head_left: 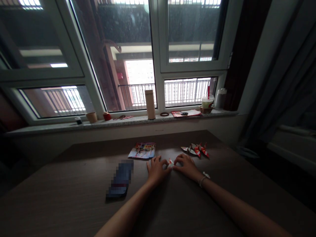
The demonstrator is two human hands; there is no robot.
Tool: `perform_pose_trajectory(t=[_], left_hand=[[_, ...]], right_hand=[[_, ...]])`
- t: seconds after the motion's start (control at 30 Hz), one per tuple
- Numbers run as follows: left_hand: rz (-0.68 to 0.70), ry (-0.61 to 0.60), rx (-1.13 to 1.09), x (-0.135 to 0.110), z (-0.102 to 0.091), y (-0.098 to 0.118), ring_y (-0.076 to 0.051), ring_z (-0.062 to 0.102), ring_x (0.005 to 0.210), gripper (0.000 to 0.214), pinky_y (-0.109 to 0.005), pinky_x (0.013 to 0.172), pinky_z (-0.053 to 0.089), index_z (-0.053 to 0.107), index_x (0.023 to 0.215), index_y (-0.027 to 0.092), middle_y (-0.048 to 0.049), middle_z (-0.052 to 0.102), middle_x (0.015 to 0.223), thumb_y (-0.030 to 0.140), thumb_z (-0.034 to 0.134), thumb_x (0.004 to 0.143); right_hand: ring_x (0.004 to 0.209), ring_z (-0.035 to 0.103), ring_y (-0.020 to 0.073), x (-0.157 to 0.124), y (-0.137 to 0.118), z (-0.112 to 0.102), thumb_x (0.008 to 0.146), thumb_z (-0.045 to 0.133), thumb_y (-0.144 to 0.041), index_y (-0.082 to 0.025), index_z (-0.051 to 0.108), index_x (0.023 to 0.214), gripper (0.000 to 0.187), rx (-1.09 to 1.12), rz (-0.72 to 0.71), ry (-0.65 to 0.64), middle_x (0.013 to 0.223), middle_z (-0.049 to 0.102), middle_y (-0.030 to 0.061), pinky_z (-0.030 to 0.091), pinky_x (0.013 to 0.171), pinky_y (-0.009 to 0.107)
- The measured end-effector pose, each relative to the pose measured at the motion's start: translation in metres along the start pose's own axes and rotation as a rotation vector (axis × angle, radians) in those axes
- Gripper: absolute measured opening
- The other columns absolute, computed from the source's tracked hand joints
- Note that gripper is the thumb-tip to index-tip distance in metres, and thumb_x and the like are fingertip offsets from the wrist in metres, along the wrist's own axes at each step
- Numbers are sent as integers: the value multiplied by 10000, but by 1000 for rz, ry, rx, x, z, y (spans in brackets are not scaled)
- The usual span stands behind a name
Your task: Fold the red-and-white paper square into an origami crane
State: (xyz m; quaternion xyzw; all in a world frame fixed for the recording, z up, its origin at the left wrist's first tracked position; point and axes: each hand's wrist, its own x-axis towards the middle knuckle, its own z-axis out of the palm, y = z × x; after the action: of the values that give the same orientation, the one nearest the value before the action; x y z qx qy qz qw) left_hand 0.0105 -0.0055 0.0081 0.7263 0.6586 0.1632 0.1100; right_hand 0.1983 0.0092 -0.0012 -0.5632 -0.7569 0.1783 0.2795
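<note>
A small piece of folded paper (170, 162), white with red markings, stands between my hands just above the table. My left hand (158, 169) pinches its left side between thumb and forefinger. From the right, my right hand (187, 166) closes its thumb and finger on the other side. Several finished-looking folded paper cranes (197, 150) in red and white lie bunched beyond my right hand. Past my left hand rests a colourful printed packet or booklet (142, 150). A dark, blurred-out phone-like object (120, 180) lies left of my left forearm.
The brown table (61, 184) reaches toward a window sill (130, 121). On the sill stand a beige flask (150, 105), a paper cup (92, 117), a red jar (107, 116), scissors (183, 114) on paper, a drink cup (207, 102) with a straw and a grey bottle (221, 98).
</note>
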Motion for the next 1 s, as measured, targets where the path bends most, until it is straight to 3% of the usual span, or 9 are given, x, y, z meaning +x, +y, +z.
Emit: perform_pose_trajectory(t=[0.4,1.0], left_hand=[[-51,-22,-58,5,-1,5,-333,303,1407,268,-680,1119,106,688,970,328,-24,443,1490,508,672,772],[-38,-11,-33,2,0,4,-328,280,1423,277,-657,1127,113,679,999,336,-36,410,1509,496,650,774]], right_hand=[[1152,508,246,6,-3,2,769,689,-491,-273,721,870,242,-6,70,-28,1116,614,26,317,1028,377],[1186,490,239,4,1,-3,777,698,-408,-280,717,923,196,-8,21,-81,1168,593,28,314,1042,370]])
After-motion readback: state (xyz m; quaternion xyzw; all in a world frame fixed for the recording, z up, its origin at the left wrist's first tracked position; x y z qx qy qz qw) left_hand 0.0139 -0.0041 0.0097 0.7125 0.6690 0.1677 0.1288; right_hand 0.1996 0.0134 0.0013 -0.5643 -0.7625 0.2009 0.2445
